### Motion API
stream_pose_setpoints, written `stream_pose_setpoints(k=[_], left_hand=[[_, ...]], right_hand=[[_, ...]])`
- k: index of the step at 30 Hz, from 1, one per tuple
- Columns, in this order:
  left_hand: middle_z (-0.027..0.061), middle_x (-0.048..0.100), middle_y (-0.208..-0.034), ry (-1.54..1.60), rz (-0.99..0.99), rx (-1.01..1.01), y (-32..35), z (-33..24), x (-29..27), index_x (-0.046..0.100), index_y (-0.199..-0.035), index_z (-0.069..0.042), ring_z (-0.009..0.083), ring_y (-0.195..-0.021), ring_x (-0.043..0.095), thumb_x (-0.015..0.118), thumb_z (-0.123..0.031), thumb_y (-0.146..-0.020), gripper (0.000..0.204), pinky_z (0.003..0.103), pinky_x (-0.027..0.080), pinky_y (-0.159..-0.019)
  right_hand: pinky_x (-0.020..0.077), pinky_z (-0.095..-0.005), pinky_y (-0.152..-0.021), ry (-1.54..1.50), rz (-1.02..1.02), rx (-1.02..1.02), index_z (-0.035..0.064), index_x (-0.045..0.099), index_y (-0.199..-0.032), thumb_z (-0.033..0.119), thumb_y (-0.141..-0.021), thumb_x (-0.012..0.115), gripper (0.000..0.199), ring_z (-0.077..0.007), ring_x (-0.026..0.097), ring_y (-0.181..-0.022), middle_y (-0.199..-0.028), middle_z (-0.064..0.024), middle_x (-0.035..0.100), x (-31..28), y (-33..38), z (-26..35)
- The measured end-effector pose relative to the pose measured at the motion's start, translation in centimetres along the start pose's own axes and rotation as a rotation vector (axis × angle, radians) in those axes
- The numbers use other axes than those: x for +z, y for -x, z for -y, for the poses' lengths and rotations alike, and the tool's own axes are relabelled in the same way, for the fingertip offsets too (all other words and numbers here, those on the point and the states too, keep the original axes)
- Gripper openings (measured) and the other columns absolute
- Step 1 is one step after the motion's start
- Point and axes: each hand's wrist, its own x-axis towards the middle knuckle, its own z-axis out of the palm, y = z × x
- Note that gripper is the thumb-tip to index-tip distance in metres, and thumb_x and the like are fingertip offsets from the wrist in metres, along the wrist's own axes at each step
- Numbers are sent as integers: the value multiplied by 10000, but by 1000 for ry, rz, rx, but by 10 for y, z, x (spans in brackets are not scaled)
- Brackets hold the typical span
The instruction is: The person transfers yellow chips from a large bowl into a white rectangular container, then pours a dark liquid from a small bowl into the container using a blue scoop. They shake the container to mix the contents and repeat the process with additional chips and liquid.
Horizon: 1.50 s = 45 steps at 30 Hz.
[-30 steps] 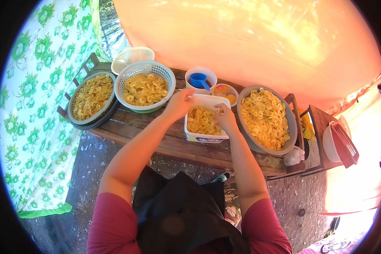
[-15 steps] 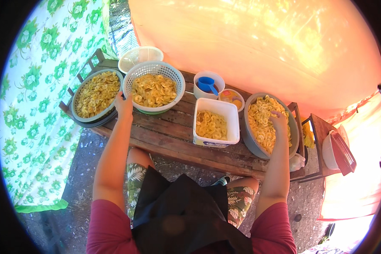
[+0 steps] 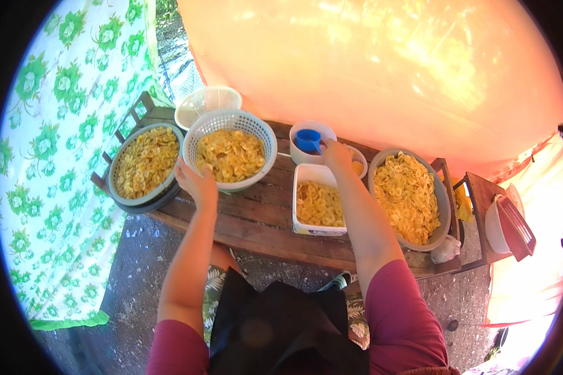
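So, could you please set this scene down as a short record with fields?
Setting: worn wooden plank table, orange tarp behind
Left hand: at the near rim of the white perforated plastic basket of yellow chips
Right hand: reaching toward the blue plastic scoop in a small white tub; contact unclear
Between the arms: white rectangular tub of chips
Far left: grey round bowl of chips
Far right: grey oval basin of chips

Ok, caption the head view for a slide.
Left hand on the white basket of chips, right hand at the blue scoop.
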Motion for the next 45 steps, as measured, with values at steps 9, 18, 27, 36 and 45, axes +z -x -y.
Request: stream_pose_setpoints(k=[9,18,27,36,45], left_hand=[[185,502,-1166,320,912,43,46,-91,127,490,-1241,26,247,-956,581,552,-190,-923,390,347,518,-808],[246,488,-1088,530,1119,-841,52,-38,281,419,-1213,80,328,-885,580,474,-178,-938,381,399,583,-705],[209,579,-1022,-67,1317,198,47,33,334,507,-1003,99,300,-827,656,471,-107,-918,226,352,604,-668],[184,651,-802,319,948,-54,36,12,326,673,-836,16,314,-768,650,829,-322,-615,433,382,530,-660],[194,643,-788,587,967,-106,23,-58,266,640,-799,41,297,-737,650,785,-215,-688,315,361,527,-637]], right_hand=[[454,-473,-821,54,50,-50,97,647,-1051,201,-851,565,240,-336,599,-960,-1054,-170,620,25,-24,-7],[484,-424,-796,156,-89,-165,110,658,-1028,112,-823,560,227,-304,589,-948,-1005,-142,576,5,-26,-15],[479,-398,-782,47,-149,-264,113,660,-1000,101,-817,536,221,-282,569,-942,-965,-110,560,-3,-13,-7],[437,-370,-771,79,-466,-341,134,662,-1013,101,-788,550,254,-237,541,-893,-896,-53,527,-20,-3,-23],[406,-371,-745,81,-549,-324,141,655,-1025,83,-764,578,278,-234,531,-887,-889,-44,514,-35,7,-22]])
